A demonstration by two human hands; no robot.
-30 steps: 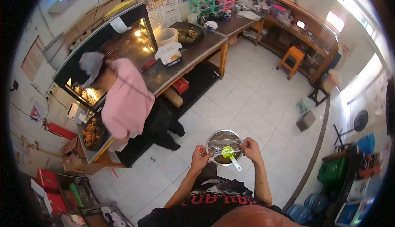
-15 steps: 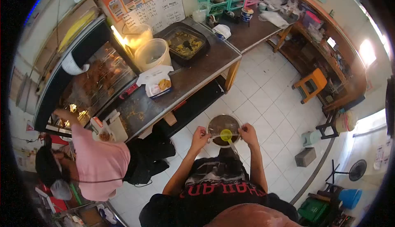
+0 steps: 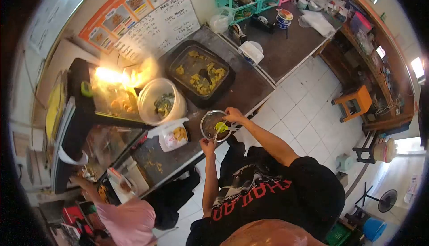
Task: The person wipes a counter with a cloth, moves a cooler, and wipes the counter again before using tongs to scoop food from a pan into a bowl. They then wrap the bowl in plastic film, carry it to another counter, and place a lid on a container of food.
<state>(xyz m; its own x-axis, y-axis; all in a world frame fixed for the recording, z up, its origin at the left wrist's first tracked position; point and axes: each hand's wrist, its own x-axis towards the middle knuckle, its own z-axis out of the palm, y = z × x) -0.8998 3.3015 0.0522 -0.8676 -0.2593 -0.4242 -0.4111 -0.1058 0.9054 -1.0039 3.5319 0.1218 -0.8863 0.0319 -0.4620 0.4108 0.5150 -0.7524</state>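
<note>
A round metal bowl (image 3: 202,122) with brown contents is held at the edge of the counter, up against or just over it; I cannot tell whether it touches. My left hand (image 3: 208,147) grips the rim on the near side. On the far right side of the same rim, my right hand (image 3: 234,115) is closed. Inside the bowl lies a yellow-green scoop (image 3: 220,127) with a pale handle. Just left of the bowl stands an open paper box (image 3: 167,141) with yellow fried pieces in it.
A black pan (image 3: 172,65) holding yellow bits and a translucent bucket (image 3: 145,105) stand on the counter (image 3: 252,83). At left, a co-worker in a pink shirt (image 3: 129,221) reaches toward the glass display case (image 3: 76,125). An orange stool (image 3: 355,102) is at right.
I have turned and moved toward the counter, carrying the bowl from over the floor to the counter edge. Both hands stay on its rim. The co-worker's arm has moved lower.
</note>
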